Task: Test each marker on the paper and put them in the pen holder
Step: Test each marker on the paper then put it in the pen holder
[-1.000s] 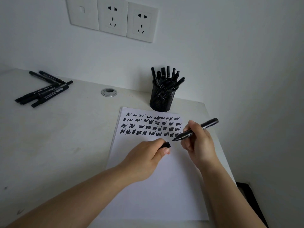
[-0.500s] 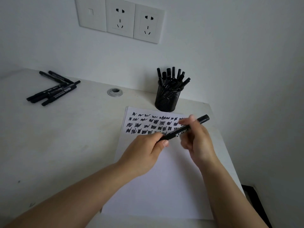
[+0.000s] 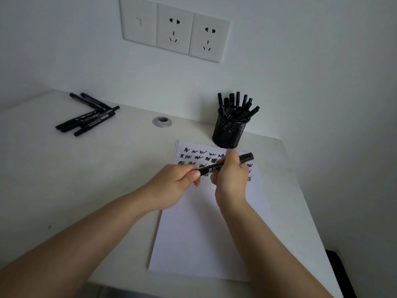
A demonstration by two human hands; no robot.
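A black marker (image 3: 211,169) lies nearly level between both hands above the white paper (image 3: 202,229). My left hand (image 3: 176,183) pinches its left end, where the cap sits. My right hand (image 3: 231,177) wraps the barrel, and the marker's far end sticks out to the right. Rows of black scribbles (image 3: 193,158) cover the top of the paper, partly hidden by my hands. The black mesh pen holder (image 3: 228,132) stands just beyond the paper, filled with several markers. Several loose black markers (image 3: 86,118) lie at the table's far left.
A round metal cable grommet (image 3: 162,121) is set in the white table (image 3: 75,179) between the loose markers and the holder. The table's right edge runs close to the paper. Wall sockets (image 3: 175,29) are above. A dark object (image 3: 339,272) sits on the floor at lower right.
The marker tip lifted off the paper. My left hand brought the cap onto the tip end, and both hands now hold the marker together, a little higher over the scribbles.
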